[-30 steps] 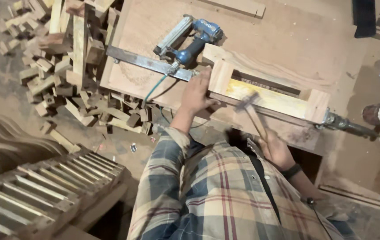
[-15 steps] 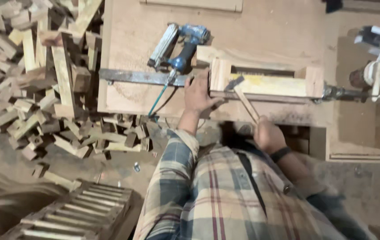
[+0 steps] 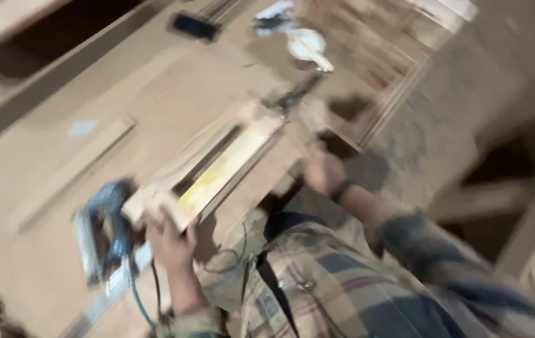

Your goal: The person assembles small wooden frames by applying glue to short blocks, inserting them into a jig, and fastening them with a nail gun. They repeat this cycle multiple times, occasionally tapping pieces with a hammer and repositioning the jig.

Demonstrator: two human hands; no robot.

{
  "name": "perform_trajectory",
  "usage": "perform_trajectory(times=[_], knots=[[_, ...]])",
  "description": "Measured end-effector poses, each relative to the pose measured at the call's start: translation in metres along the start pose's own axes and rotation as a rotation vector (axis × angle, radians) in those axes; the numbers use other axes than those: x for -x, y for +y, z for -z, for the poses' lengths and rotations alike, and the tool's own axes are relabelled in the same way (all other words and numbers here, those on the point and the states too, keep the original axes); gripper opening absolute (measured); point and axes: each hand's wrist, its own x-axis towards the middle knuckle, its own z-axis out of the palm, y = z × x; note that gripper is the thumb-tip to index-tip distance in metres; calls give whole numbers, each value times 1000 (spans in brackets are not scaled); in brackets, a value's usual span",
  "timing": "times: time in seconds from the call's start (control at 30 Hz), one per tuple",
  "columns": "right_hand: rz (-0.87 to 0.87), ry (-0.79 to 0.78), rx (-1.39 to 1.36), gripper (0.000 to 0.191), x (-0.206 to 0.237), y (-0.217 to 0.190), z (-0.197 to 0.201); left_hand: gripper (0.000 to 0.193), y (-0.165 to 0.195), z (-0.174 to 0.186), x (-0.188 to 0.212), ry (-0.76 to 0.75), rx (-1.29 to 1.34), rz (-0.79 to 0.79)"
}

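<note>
The view is heavily blurred. A long wooden frame (image 3: 217, 166) with a yellowish inner strip lies slantwise on the workbench (image 3: 155, 94). My left hand (image 3: 170, 241) grips its near end, fingers curled over the corner. My right hand (image 3: 321, 170), with a dark band at the wrist, is at the bench edge beside the frame's other end. It looks curled, but the blur hides whether anything is in it. A blue nail gun (image 3: 101, 228) lies just left of my left hand, and its teal hose (image 3: 139, 300) trails down.
A metal clamp bar (image 3: 292, 97) sticks out past the frame's far end. A flat wooden strip (image 3: 70, 172) lies on the bench to the left. A white object (image 3: 305, 44) and a dark small object (image 3: 193, 26) sit at the far side. Floor and timber pieces are on the right.
The camera has swung hard, so the bench now runs slantwise. My left hand has shifted from the frame's middle to its end. The hammer seen in my right hand is lost in blur.
</note>
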Motion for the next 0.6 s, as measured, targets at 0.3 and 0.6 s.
perform_trajectory(times=[0.3,0.6], knots=[[-178,-370,-258,27,3,5,-23,90,-6,0,-5,-102,-217,-50],[-165,-218,-549,34,1,-24,29,94,-20,-10,-12,-52,-135,-190]])
